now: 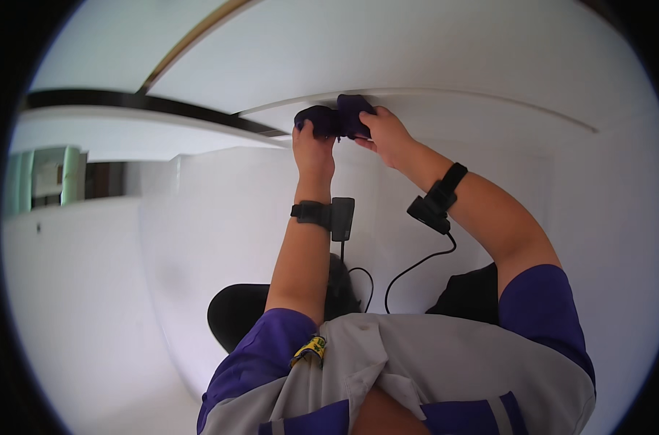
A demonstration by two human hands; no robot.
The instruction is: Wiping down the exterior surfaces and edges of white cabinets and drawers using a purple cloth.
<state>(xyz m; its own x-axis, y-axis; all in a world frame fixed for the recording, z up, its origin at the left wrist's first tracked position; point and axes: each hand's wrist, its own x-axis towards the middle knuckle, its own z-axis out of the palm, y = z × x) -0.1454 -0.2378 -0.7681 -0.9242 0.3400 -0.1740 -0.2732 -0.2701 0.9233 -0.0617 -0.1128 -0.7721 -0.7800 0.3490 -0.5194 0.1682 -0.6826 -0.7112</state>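
Note:
A dark purple cloth item (355, 115) is bunched between my two hands in the upper middle of the view, close to a thin pale rail. My left hand (312, 147) grips its darker left part, thumb on the near side. On the right part lies the thumb of my right hand (386, 133), with the fingers partly behind the cloth. The two parts touch in the middle; whether they are one piece or two, I cannot tell. Both forearms wear black strapped devices with cables.
Beyond the cloth, a thin pale rail (471, 93) curves along a white surface. A dark strip (188, 109) runs in from the upper left. Behind my left arm is a black rounded object (234, 312), perhaps a seat. At the far left stand pale green vertical panels (19, 182).

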